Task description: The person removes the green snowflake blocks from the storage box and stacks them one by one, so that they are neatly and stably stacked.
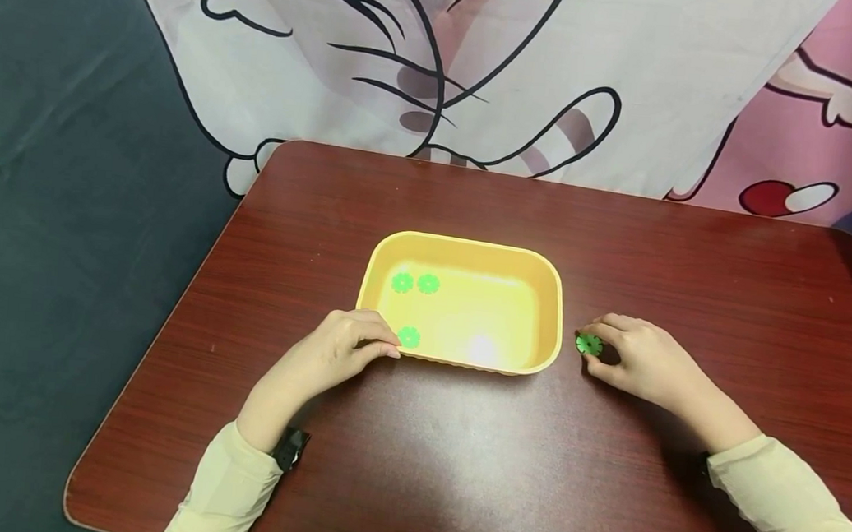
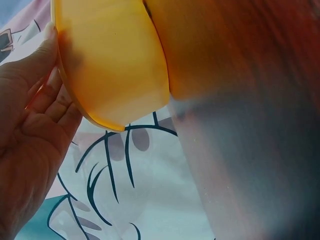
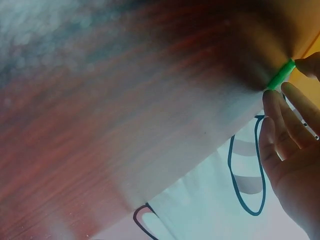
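Observation:
A yellow rectangular plastic basin (image 1: 483, 303) lies on the table in the head view. My left hand (image 1: 346, 349) holds its near left corner; in the left wrist view the thumb is on the rim and the fingers lie along the outer wall (image 2: 112, 60). Just right of the basin, my right hand (image 1: 638, 362) pinches a green notched, flower-shaped disc (image 1: 589, 344) between thumb and fingers. The right wrist view shows that disc (image 3: 281, 75) edge-on, close to the tabletop. Inside the basin, two like discs (image 1: 428, 283) lie side by side at back left, and another disc (image 1: 409, 336) at front left.
The dark red-brown wooden table (image 1: 456, 466) carries the basin. Behind its far edge hangs a white and pink cloth (image 1: 320, 85) with cartoon drawings. A dark green-grey surface (image 1: 43, 231) lies beyond the left edge.

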Tool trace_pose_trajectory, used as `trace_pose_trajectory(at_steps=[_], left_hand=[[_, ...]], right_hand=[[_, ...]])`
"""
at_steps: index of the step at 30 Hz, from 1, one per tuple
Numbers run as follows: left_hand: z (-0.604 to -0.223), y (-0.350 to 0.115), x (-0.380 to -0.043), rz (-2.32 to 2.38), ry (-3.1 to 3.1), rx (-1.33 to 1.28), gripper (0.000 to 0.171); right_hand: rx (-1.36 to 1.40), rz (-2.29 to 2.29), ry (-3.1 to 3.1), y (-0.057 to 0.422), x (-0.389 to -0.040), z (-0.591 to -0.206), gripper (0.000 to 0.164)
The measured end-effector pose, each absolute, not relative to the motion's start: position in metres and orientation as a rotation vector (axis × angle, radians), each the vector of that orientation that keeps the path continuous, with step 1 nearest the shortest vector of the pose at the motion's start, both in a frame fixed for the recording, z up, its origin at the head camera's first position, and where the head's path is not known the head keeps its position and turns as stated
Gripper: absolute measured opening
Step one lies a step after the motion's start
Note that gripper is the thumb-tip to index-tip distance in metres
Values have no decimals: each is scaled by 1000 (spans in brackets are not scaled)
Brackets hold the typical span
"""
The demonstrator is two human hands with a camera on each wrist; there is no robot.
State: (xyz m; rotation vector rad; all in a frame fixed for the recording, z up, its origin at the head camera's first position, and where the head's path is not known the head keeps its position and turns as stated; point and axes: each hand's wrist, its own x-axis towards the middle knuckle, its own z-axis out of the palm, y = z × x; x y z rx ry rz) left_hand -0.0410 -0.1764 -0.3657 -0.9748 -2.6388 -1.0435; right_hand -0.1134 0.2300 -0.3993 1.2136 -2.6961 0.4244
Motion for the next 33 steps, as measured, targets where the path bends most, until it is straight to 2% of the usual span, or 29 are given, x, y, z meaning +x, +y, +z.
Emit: trace_pose_trajectory(at_steps=[17,33], left_hand=[[-366,-177,-41,-1053,-2629,-975,7],[-366,-177,-40,-1053,-2646,-972,6]], right_hand=[[1173,346,-2700,231,-112,-396,29],[1197,515,-2581,206,-129,-361,37]])
